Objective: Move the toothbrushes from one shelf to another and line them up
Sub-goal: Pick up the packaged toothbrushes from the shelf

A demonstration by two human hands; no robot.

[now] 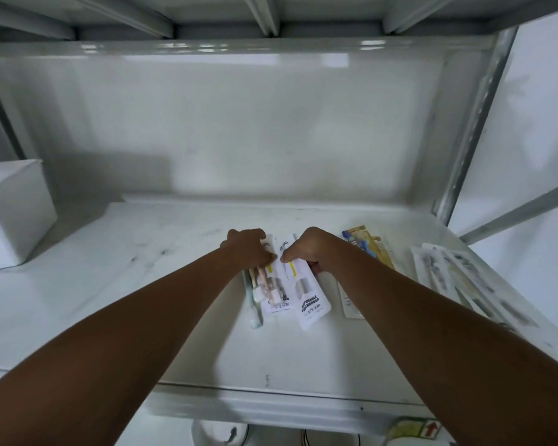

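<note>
Several packaged toothbrushes lie on the white shelf [142, 284]. My left hand [248, 249] grips a small bundle of them [264, 291], including a white pouch and a loose green-handled brush. My right hand [313, 249] pinches a white pouch marked "disposable toothbrush" [310, 300] beside that bundle, thumb on top. A yellow and blue toothbrush pack [372, 246] lies just right of my right wrist. A flat white pack [351, 304] peeks out under my right forearm. More clear-wrapped packs [458, 278] lie fanned out at the shelf's right end.
A white box [13, 217] stands at the shelf's left end. The shelf's back panel [223, 123] rises behind, with a metal upright [474, 123] on the right. Below the front lip [271, 403] a lower shelf shows a yellow-green item with a red arrow [416, 429].
</note>
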